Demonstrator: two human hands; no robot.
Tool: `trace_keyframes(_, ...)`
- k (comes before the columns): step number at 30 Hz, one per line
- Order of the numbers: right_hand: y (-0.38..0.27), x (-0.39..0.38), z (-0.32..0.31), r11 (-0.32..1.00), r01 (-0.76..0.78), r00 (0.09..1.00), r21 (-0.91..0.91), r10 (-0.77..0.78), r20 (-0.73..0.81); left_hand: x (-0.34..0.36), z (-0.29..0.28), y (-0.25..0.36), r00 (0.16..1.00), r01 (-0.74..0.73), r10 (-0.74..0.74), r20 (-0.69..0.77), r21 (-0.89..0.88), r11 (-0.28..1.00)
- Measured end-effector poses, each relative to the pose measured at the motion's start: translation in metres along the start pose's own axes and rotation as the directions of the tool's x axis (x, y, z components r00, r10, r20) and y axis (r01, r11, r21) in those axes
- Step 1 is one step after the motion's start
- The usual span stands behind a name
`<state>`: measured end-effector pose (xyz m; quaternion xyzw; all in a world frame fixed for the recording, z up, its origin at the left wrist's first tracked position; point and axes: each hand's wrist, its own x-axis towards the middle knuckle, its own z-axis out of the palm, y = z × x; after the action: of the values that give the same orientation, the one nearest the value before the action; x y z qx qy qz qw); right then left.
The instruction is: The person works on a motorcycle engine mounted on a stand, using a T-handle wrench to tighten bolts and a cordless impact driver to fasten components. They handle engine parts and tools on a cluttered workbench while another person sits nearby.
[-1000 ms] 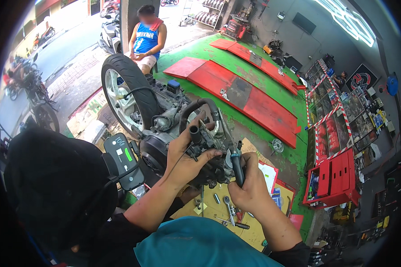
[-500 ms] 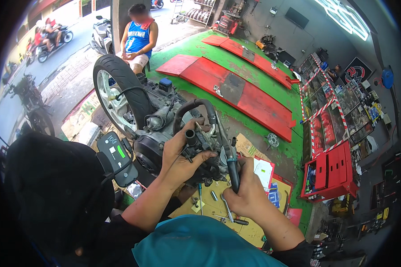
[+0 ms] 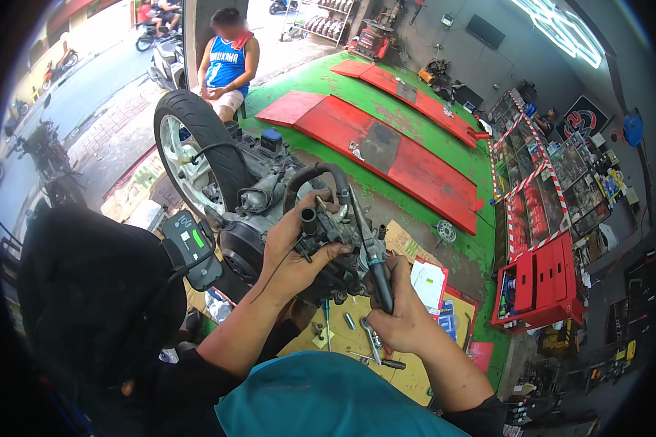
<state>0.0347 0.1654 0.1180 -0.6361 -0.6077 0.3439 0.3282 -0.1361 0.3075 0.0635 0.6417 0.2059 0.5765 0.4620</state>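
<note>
My left hand [image 3: 291,255] is closed round a dark engine part with an upright round tube opening [image 3: 309,218], thumb and fingers on opposite sides of it. A thick black hose [image 3: 321,169] loops over that part. My right hand [image 3: 401,313] is closed round the dark handles [image 3: 381,284] of a pair of long-nose pliers, whose slim metal jaws [image 3: 360,215] reach up beside the hose. Whether the jaws grip anything I cannot tell. Both hands are over the near end of a scooter engine [image 3: 244,244] with its wheel [image 3: 197,156] attached.
Below lies a yellow board [image 3: 408,382] with a ratchet [image 3: 372,339], a socket [image 3: 349,320] and a screwdriver [image 3: 393,363]. A person in a black cap [image 3: 95,284] leans in close at left. Another person [image 3: 227,62] sits behind the wheel. Red ramps [image 3: 386,146] lie beyond.
The pliers in my right hand have tilted, their upper end shifting slightly left. My left hand keeps its hold. The capped person's head has shifted slightly right.
</note>
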Motion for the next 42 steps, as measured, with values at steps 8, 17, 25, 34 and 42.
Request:
trace_keyframes(8, -0.021, -0.001, 0.016, 0.929, -0.048, 0.984, -0.368, -0.019, -0.177, 0.000, 0.011, 0.007, 0.997, -0.058, 0.057, -0.047, -0.028, 0.998)
trace_keyframes(17, -0.012, -0.003, 0.020, 0.910, 0.007, 0.981, -0.414, -0.086, -0.173, 0.002, 0.013, 0.013, 0.996, -0.081, 0.078, -0.039, -0.086, 0.993)
trace_keyframes(25, -0.022, -0.009, 0.013, 0.958, -0.106, 0.990, -0.266, 0.077, -0.120, -0.002, 0.011, 0.009, 0.996, -0.074, 0.074, -0.040, 0.002, 0.997)
trace_keyframes(34, -0.016, -0.013, 0.018, 0.824, 0.048, 0.946, -0.564, -0.218, -0.239, -0.002, 0.020, 0.011, 0.999, -0.035, 0.031, -0.042, -0.106, 0.994)
trace_keyframes(42, -0.008, -0.021, 0.021, 0.985, -0.094, 0.989, 0.144, 0.109, -0.096, -0.011, 0.020, 0.008, 1.000, 0.004, -0.005, -0.018, -0.049, 0.999)
